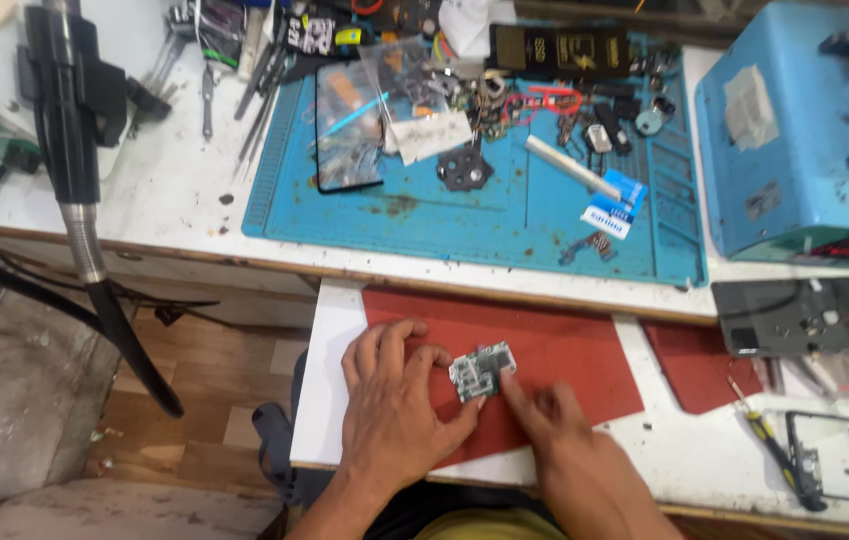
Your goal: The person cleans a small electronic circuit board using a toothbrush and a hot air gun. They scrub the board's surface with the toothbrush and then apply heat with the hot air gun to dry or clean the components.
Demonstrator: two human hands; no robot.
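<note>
A small green circuit board [482, 369] lies on a red mat [565, 350] that covers a white pull-out shelf [330, 360]. My left hand [395, 400] rests flat on the mat with its fingertips against the board's left edge. My right hand [550, 420] comes in from the lower right, its index finger touching the board's lower right corner. Neither hand lifts the board; it stays on the mat between them.
A blue work mat [465, 215] above holds a dark phone [348, 125], a plastic bag, a black round part, a white stick and several small parts. A hot-air handle [70, 130] with hose stands left. A blue machine [795, 130] sits right; a screwdriver [775, 440] lies lower right.
</note>
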